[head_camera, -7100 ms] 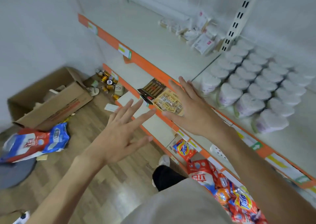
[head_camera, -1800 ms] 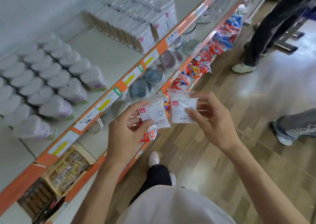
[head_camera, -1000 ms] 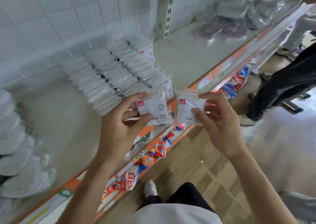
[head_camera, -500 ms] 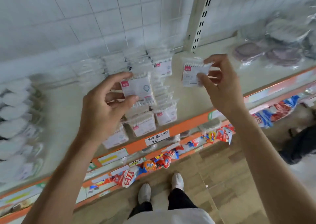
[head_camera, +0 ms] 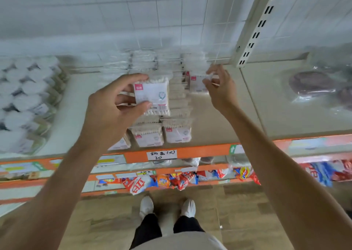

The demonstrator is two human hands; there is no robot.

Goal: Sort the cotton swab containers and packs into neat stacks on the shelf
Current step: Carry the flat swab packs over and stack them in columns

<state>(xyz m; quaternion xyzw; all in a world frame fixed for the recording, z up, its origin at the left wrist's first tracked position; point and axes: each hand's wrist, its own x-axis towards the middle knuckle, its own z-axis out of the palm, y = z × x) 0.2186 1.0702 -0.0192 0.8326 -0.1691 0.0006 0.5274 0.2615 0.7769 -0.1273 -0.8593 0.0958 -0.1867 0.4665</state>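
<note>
My left hand [head_camera: 112, 108] grips a flat cotton swab pack [head_camera: 152, 95] with a pink label, held above the rows of the same packs [head_camera: 162, 133] standing on the white shelf [head_camera: 219, 120]. My right hand [head_camera: 219, 85] pinches a second cotton swab pack [head_camera: 197, 82] at the back right end of those rows, low over the shelf. Whether that pack touches the shelf I cannot tell. At the shelf's left stand several heart-shaped cotton swab containers [head_camera: 28, 101].
An orange shelf edge [head_camera: 190, 151] carries a handwritten price tag [head_camera: 161, 155]. Dark items in clear bags [head_camera: 314, 83] lie on the right section beyond a slotted upright [head_camera: 255, 28]. Lower shelves hold colourful detergent bags [head_camera: 171, 181]. My feet [head_camera: 167, 207] stand on wood-look flooring.
My right hand has carried its pack further back and down toward the rear right end of the rows. My left hand stays over the packs. The view has tilted squarely onto the shelf.
</note>
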